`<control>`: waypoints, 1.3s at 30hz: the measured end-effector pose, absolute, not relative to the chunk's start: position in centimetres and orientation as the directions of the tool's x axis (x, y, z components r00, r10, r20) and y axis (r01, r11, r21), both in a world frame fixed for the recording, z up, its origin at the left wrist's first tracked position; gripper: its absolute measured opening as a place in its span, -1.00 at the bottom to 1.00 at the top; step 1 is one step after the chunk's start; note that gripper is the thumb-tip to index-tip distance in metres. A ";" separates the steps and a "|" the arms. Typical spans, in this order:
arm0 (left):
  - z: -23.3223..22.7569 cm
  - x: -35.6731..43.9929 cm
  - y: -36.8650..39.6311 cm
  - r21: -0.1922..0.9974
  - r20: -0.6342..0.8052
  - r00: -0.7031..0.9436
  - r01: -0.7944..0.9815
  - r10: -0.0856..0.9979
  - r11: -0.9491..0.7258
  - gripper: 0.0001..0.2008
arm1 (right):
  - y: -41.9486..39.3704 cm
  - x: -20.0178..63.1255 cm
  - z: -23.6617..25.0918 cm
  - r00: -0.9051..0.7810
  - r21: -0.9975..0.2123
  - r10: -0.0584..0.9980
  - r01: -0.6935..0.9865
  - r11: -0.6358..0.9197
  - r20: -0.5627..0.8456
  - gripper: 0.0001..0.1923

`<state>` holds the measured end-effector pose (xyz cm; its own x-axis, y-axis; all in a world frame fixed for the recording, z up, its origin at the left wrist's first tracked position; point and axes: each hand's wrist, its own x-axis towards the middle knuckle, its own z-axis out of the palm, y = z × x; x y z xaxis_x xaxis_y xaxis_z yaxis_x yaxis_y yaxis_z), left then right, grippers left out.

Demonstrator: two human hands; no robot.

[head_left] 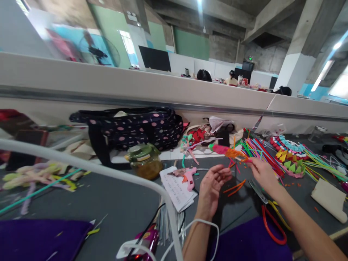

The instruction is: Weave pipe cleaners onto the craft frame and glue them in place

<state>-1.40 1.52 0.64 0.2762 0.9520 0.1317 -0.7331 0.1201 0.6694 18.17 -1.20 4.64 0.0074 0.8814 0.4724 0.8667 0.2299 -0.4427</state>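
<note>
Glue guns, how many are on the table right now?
1. The pink glue gun lies on a printed paper sheet, just left of the left hand and right of the green-lidded jar. Others may be hidden under the clutter.

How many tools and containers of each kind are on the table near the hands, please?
Glue gun: 1
Scissors: 1
Jar: 1
Bag: 1
Total: 4
</note>
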 end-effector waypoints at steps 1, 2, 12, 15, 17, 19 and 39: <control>0.3 -1.3 1.8 0.706 0.085 0.196 -0.703 0.977 0.079 -0.65 | -1.6 17.6 4.1 0.084 -0.607 0.910 0.769 0.199 0.405 -0.74; -0.1 -1.1 2.1 0.746 0.034 0.118 -0.664 0.992 0.053 -0.71 | -1.9 16.9 3.5 0.140 -0.754 0.938 0.637 0.160 0.317 -0.71; -2.0 -0.4 3.4 0.774 -0.067 -0.054 -0.632 0.996 0.018 -0.62 | -1.7 11.6 -0.7 0.212 -0.954 0.974 -0.299 -0.014 -0.080 -0.62; -2.0 -0.3 3.3 0.759 -0.057 -0.002 -0.650 0.998 0.042 -0.64 | -1.4 11.4 -1.6 0.186 -0.934 0.977 -0.355 -0.035 -0.107 -0.62; -2.2 -0.3 3.4 0.759 -0.091 -0.012 -0.648 0.996 0.061 -0.66 | -1.3 11.4 -2.1 0.159 -0.933 0.981 -0.355 -0.052 -0.115 -0.61; -2.4 -0.5 3.6 0.761 -0.146 -0.018 -0.640 0.989 0.101 -0.67 | -1.4 11.4 -2.6 0.127 -0.940 0.985 -0.334 -0.066 -0.114 -0.61; -2.8 -0.8 3.9 0.753 -0.262 0.113 -0.597 0.959 0.276 -0.73 | -0.6 17.0 -3.1 0.440 -0.899 0.892 -0.425 0.106 -0.103 -0.70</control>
